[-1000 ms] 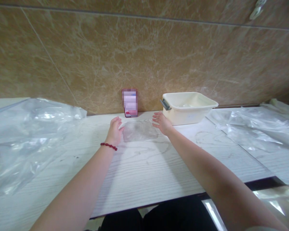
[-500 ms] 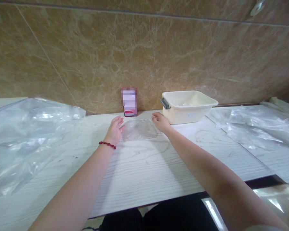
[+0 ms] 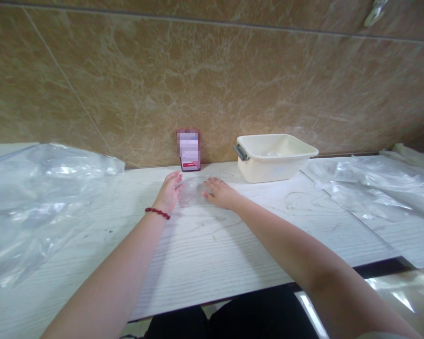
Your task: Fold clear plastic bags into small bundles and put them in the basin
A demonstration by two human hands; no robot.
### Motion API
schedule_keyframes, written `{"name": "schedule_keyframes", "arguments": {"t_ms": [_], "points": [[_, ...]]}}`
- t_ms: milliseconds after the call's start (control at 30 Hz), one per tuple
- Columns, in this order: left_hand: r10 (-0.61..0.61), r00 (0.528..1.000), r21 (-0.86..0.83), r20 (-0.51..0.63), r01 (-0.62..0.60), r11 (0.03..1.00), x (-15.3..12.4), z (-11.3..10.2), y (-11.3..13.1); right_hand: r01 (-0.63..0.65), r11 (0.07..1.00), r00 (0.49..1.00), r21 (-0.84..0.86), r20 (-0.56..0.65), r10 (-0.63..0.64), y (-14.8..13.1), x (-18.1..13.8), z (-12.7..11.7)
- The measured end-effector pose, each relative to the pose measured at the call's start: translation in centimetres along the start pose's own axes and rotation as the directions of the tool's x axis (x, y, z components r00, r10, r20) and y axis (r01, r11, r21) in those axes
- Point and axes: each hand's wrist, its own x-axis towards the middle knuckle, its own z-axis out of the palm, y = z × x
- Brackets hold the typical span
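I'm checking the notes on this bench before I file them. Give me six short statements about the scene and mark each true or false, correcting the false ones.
1. Clear plastic shows between the left hand and the right hand. True.
2. The right hand is balled into a fist. False: its fingers are spread.
3. The cream tub has a grey latch on its left end. True.
4. Both wrists are bare. False: a red bead bracelet circles the left one.
5. The phone stands upright at the brown wall. True.
6. The cream tub is left of the phone. False: it is to the right.
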Motion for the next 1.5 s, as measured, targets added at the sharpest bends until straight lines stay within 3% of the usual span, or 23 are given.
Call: {"name": "schedule_keyframes", "arguments": {"t_ms": [400, 500, 600, 667, 733, 800, 867, 933, 1000, 1100, 1200, 1333, 1500], "points": [[0.009, 1.000, -0.014, 0.020, -0.009, 1.000, 0.1, 0.1, -0.4, 0.037, 0.995, 0.996, -0.087, 0.090, -0.029, -0.6, -0.2, 0.0], [0.050, 0.997, 0.091, 0.062, -0.055, 0.994, 0.4, -0.2, -0.8, 0.035, 0.994, 0.993, -0.106, 0.118, -0.022, -0.6, -0.2, 0.0], [0.192, 0.977, 0.359, 0.089, -0.211, 0.909, 0.5, -0.6, -0.8, 0.030, 0.992, 0.992, -0.120, 0.123, -0.015, -0.6, -0.1, 0.1], [0.372, 0.909, 0.591, 0.187, -0.407, 0.697, 0.2, -0.5, -0.5, 0.025, 0.992, 0.992, -0.123, 0.125, -0.010, -0.6, 0.0, 0.2], [0.466, 0.793, 0.699, 0.392, -0.586, 0.410, -0.6, 0.1, -0.2, 0.026, 0.991, 0.993, -0.132, 0.121, -0.010, -0.7, 0.0, 0.2], [0.393, 0.706, 0.674, 0.590, -0.698, 0.243, -1.7, 1.0, -0.2, 0.033, 0.988, 0.991, -0.154, 0.133, -0.013, -0.8, 0.0, 0.0], [0.223, 0.646, 0.612, 0.730, -0.763, 0.207, -2.8, 2.0, -0.7, 0.047, 0.981, 0.985, -0.186, 0.172, -0.015, -0.9, 0.0, -0.2], [0.074, 0.612, 0.590, 0.788, -0.783, 0.195, -3.5, 2.6, -1.4, 0.063, 0.976, 0.978, -0.211, 0.210, -0.018, -0.8, 0.1, -0.3], [-0.010, 0.640, 0.634, 0.768, -0.759, 0.147, -3.8, 2.8, -2.0, 0.071, 0.974, 0.975, -0.216, 0.221, -0.022, -0.7, 0.2, -0.3], [-0.070, 0.719, 0.722, 0.691, -0.691, 0.031, -3.7, 2.5, -2.4, 0.065, 0.976, 0.978, -0.208, 0.207, -0.021, -0.7, 0.2, 0.0], [-0.121, 0.759, 0.759, 0.639, -0.648, -0.058, -3.5, 2.1, -2.3, 0.060, 0.979, 0.981, -0.194, 0.191, -0.022, -0.7, 0.2, 0.0], [-0.158, 0.766, 0.757, 0.623, -0.641, -0.125, -3.5, 2.1, -2.2, 0.036, 0.985, 0.985, -0.167, 0.171, -0.007, -0.2, -0.1, -0.3], [-0.202, 0.763, 0.743, 0.614, -0.645, -0.176, -3.6, 2.0, -2.3, -0.093, 0.983, 0.972, -0.160, 0.200, 0.124, 1.9, -0.8, -1.1]]}}
